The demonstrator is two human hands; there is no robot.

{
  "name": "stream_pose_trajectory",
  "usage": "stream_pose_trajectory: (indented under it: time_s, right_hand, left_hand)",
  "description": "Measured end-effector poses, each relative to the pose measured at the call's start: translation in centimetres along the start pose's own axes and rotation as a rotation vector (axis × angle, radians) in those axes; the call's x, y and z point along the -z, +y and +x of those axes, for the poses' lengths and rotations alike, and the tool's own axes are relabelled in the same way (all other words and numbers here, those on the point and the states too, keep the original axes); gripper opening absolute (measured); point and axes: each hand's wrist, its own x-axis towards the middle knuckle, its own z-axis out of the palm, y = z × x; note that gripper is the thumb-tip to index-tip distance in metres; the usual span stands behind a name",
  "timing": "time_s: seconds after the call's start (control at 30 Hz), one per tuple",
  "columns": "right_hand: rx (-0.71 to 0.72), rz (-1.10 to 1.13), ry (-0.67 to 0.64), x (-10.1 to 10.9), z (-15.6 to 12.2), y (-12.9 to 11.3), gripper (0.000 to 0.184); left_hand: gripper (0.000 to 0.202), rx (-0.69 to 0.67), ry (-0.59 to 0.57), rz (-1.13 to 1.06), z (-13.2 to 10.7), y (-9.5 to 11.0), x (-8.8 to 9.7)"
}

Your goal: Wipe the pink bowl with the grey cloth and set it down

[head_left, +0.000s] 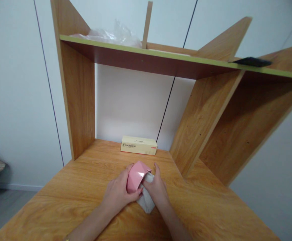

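Bare forearms (92, 222) reach in from the near edge, a small gold-coloured bit showing at the left wrist. Between them, the left hand (118, 189) is clamped on a pink bowl-like piece (135, 175), thumb along its near side and fingers behind its far left. The right hand (157, 187) is closed around a light grey cloth (146, 202), its thumb pushed in at the pink piece's open side.

The pink piece is glossy and hard-looking, perhaps plastic or glazed, with flat angular facets and a bright white reflection near the rim. It sits tilted in the grip, low in the middle of the view, over the desk (85, 190); whether it touches the surface is hidden. Its closed back turns up and left, its mouth to the right, towards the right hand. Its longer visible stretch runs from far to near with a slight slant; the true long axis cannot be told. The cloth is soft and matt, bunched at the mouth, a folded corner hanging towards the viewer.

Beyond lies a long cream cardboard box (138, 146) with dark printing, lengthwise across the wood-grained desk. Above, a green-edged shelf (171, 57) carries crumpled clear plastic (115, 35) and a flat black object (252, 62).
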Motion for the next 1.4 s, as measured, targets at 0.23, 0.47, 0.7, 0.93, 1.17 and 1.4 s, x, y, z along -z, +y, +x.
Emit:
stream_pose_trajectory:
  time_s: [0.23,0.47,0.7,0.93,1.17,1.4]
  right_hand:
    - [0.259,-0.212,0.297,1.0,-0.1,-0.5,0.060]
    - [0.174,0.133,0.035,0.7,0.1,0.3,0.063]
    - [0.122,0.425,0.043,-0.1,0.0,0.5,0.057]
    - [0.067,0.751,0.089,-1.5,-0.1,0.4,0.047]
    - [0.011,0.463,0.051,-1.0,-0.3,-0.2,0.065]
    - [0.090,0.077,0.209,0.7,-0.6,-0.4,0.066]
  left_hand:
    - [0.071,-0.074,-0.002,-0.007,0.1,0.0,0.1]
    - [0.068,-0.202,0.033,0.000,-0.1,-0.6,0.0]
    - [0.079,-0.098,0.084,-0.026,0.2,-1.2,0.2]
    - [0.082,-0.037,-0.039,-0.138,-0.2,-1.2,-0.6]
    - [0.073,-0.133,0.012,-0.080,0.0,-1.4,-0.1]
    - [0.072,-0.148,0.005,0.025,-0.1,-0.4,0.2]
